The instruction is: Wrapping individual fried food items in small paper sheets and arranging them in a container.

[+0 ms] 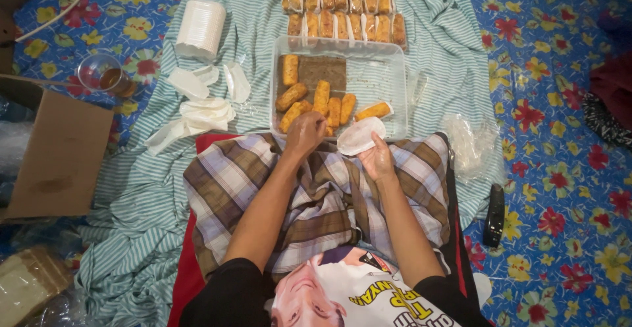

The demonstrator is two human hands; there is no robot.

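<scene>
From the head camera, a clear plastic tray (394, 77) sits on a striped green cloth (434, 44) just in front of the person's checked lap, holding a loose handful of golden fried rolls (320, 97) and a brown sheet on its floor. The left hand (305, 133) reaches over the tray's near edge, fingers curled down onto a roll there; whether it grips is hard to tell. The right hand (378, 159) pinches a white paper wrapper (360, 135), held open beside the tray's near rim. Beyond the tray lie two rows of wrapped rolls (342, 11). A stack of white wrappers (201, 29) and loose ones (201, 113) lie left, near a plastic cup (99, 70) of brown liquid.
</scene>
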